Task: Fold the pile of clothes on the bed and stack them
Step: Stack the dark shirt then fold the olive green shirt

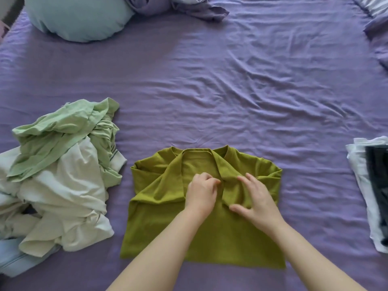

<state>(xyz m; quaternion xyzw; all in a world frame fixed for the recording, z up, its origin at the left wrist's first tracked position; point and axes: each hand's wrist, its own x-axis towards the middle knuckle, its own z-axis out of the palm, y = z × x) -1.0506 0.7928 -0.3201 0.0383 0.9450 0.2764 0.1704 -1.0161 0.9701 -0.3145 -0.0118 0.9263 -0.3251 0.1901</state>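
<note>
Two hands [226, 196] mid-shirt [163, 234], bedsheet [252, 91] beyond

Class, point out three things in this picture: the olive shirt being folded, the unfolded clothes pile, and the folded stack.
olive shirt [210, 238]: head view, flat lower body.
unfolded clothes pile [63, 185]: head view, pale middle garment.
folded stack [361, 175]: head view, white left edge.

Olive-green cotton T-shirt [159, 225] lies flat mid-bed, both sleeves folded inward; crumpled pale-green and cream clothes pile [56, 175] sits left, folded white-and-dark stack [361, 181] right.
</note>
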